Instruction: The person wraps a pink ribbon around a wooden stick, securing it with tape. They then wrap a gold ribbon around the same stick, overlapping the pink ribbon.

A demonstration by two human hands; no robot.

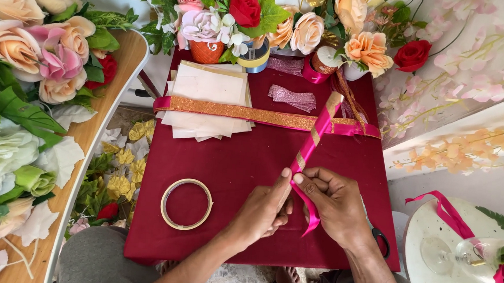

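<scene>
Head view looks down on a red cloth (244, 176) that lies under both hands and spreads well beyond the fingers on every side. Far past the fingertips, across the cloth's upper part, a long orange band (236, 112) runs crosswise over a stack of pale sheets (208, 95). Left of the fingers and apart from them lies a tape ring (186, 204), flat on the cloth. Up beyond the fingers, a small folded pink strip (292, 97) rests near the flower pots. Between the fingers is the ribbon (316, 137), pink with gold stripes: its long axis runs on a slant, rising up and to the right away from the fingertips toward the orange band, while a short tail drops below the right fingers. The left hand (265, 209) is closed in a pinch on the ribbon, thumb and forefinger tips on its lower stretch. The right hand (335, 205) is curled around the same spot, grasping the ribbon just beside the left fingertips, so the two nearly touch. Both hands are equally close to it.
</scene>
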